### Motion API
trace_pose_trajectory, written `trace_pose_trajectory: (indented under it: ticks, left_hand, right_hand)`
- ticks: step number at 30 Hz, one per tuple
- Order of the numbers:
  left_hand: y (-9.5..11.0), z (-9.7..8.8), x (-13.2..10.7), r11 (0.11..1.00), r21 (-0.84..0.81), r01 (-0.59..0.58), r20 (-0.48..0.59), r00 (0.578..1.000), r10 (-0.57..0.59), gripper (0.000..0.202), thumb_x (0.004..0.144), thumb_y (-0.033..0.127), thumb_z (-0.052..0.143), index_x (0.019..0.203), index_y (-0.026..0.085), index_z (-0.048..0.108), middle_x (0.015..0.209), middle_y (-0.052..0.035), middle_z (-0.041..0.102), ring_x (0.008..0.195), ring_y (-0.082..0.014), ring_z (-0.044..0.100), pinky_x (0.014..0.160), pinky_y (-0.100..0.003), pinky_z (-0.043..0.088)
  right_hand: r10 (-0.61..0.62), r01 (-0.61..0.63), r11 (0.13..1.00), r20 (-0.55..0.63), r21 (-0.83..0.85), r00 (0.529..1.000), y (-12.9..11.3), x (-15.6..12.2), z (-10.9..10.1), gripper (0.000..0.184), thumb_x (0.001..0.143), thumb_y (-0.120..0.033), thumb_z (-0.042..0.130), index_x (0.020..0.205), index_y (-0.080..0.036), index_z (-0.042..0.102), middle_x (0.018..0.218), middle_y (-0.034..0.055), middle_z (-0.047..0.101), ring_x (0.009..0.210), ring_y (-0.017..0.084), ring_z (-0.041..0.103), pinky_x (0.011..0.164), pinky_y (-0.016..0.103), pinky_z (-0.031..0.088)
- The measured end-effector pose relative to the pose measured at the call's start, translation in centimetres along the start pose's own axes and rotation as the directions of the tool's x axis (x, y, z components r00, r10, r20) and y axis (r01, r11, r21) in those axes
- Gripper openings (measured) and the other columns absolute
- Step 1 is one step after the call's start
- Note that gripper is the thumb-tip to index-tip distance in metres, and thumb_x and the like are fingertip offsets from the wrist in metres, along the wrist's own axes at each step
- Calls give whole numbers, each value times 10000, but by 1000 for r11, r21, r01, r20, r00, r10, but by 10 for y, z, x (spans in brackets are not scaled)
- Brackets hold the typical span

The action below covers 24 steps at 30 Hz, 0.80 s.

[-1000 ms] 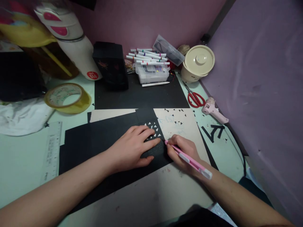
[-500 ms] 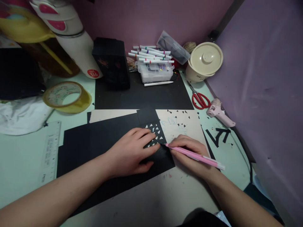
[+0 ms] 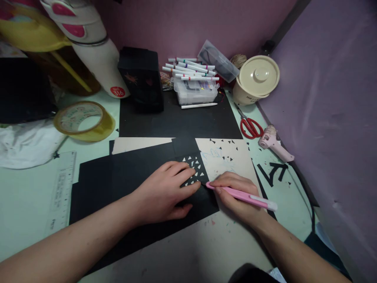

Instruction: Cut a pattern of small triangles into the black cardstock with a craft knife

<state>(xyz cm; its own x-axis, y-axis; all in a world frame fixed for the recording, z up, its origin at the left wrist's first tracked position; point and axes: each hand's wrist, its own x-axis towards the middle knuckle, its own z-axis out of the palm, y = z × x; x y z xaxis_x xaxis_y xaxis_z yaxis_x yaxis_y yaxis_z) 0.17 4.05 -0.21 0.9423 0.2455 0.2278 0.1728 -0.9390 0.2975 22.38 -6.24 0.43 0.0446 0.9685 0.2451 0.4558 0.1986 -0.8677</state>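
Note:
Black card [image 3: 118, 173] lies over a pale board [image 3: 182, 243], with several small triangular holes [image 3: 198, 162] cut through its right part. My left hand [image 3: 167, 190] rests flat on the card with its fingers spread, the fingertips beside the holes. In my right hand [image 3: 238, 192] is a pink craft knife [image 3: 241, 195], gripped like a pen. Its tip meets the card just right of my left index finger, below the holes. The blade itself is dark and hard to make out against the card.
Small black scraps [image 3: 226, 158] lie on the board's right. Black strips [image 3: 272, 173], a pink glue gun [image 3: 275, 143] and red scissors [image 3: 251, 127] are at the right. A lidded pot [image 3: 256, 78], markers [image 3: 191, 67] and black box [image 3: 141, 80] stand behind; tape [image 3: 100, 125] and ruler [image 3: 60, 192] lie left.
The view has shifted slightly. The knife's handle has turned a little in my right hand, its tip staying near the same place on the card. My left hand keeps pressing there.

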Motion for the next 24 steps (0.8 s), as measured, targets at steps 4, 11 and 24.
trace_pose_trajectory:
  ticks: [4, 11, 24]
  left_hand:
    - [0, 0, -1, 1000, 6, -1, -1, 1000, 1, 405, 855, 366, 608, 1224, 199, 623, 1243, -129, 621, 1174, -325, 543, 975, -479, 455]
    - [0, 0, -1, 1000, -1, 3, 11, 1000, -3, 402, 860, 356, 607, 1228, 197, 625, 1249, -136, 618, 1178, -328, 542, 979, -487, 455]
    - [0, -2, 1, 1000, -14, 12, 9, 1000, -12, 391, 864, 349, 605, 1222, 195, 638, 1254, -139, 619, 1189, -327, 541, 989, -487, 459]
  right_hand:
    - [5, -5, 1000, -5, -14, 1000, 0, 0, 1, 186, 833, -100, 637, 878, -216, 774, 795, 42, 761, 689, 166, 706, 616, 306, 577]
    - [54, -54, 998, -17, -23, 998, -2, 2, 2, 178, 834, -124, 638, 850, -228, 782, 773, 32, 764, 691, 172, 710, 626, 312, 572]
    - [194, -195, 980, -11, -42, 981, -2, 3, 1, 160, 799, -153, 611, 748, -206, 753, 721, 25, 750, 652, 167, 690, 609, 304, 531]
